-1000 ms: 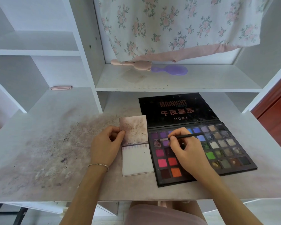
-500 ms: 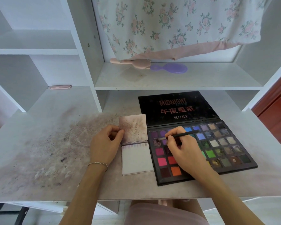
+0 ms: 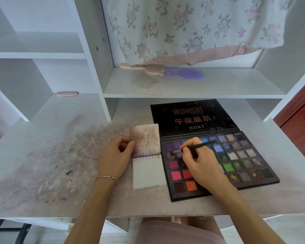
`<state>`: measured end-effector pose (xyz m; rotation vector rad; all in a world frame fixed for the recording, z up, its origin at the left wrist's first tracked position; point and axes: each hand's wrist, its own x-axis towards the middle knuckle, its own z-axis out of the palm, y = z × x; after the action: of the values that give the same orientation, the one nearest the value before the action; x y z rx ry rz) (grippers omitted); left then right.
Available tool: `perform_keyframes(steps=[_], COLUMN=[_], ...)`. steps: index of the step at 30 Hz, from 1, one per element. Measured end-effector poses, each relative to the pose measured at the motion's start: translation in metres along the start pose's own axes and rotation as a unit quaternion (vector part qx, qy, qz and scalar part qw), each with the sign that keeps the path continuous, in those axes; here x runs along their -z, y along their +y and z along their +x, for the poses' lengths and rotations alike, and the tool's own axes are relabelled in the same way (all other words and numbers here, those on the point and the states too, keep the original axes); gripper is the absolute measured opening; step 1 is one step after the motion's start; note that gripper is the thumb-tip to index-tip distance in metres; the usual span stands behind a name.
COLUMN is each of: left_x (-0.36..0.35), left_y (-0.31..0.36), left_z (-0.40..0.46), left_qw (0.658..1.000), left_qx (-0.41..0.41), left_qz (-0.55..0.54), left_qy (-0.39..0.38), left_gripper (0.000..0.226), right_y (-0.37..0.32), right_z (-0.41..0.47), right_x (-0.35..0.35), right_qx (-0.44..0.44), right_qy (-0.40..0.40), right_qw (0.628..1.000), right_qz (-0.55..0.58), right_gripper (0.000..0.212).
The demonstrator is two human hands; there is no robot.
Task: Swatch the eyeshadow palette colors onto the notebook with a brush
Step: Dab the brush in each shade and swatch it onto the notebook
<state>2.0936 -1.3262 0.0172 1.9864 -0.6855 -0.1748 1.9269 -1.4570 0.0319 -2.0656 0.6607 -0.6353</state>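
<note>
On the far left I saw a small pink clip (image 3: 65, 94) lying at the back of the white desk (image 3: 42, 138). The desk top there was dirty with dark powder smudges (image 3: 60, 161).

Next came my left hand (image 3: 114, 156), with a thin bracelet (image 3: 106, 177) on its wrist. Its thumb and fingers pinched the left edge of the small notebook (image 3: 148, 155), so that hand was closed on the notebook. The notebook lay open on the desk, just to the left of the palette and touching its side. Its top page was stained brown and pink. Its bottom page was mostly white, with a row of faint purple marks along the top.

Above it, on the shelf (image 3: 192, 88), a pink comb (image 3: 143, 68) and a purple hairbrush (image 3: 185, 74) lay end to end. A flowery cloth (image 3: 192, 27) hung down behind them.

To the right lay the eyeshadow palette (image 3: 236, 155), open flat, with its black lid (image 3: 192, 118) folded back. My right hand (image 3: 202, 166) rested over the left part of the color pans. Its fingers were curled tight around a thin black brush (image 3: 199, 147). The brush pointed left, and its tip sat on a dark pan by the purple ones near the palette's left edge.
</note>
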Motion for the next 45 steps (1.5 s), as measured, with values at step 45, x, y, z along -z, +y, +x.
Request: perform_keyframes(steps=[45], left_x=[-0.001], left_y=[-0.004], left_z=[0.002], left_qw=[1.0], left_qx=[-0.012], left_qz=[0.006], left_qy=[0.014], left_gripper=[0.019], right_y=[-0.03], right_z=[-0.001], right_x=[-0.052], right_qx=[0.008], right_qy=[-0.107], right_qw=[0.992], right_qz=[0.071], right_gripper=[0.019])
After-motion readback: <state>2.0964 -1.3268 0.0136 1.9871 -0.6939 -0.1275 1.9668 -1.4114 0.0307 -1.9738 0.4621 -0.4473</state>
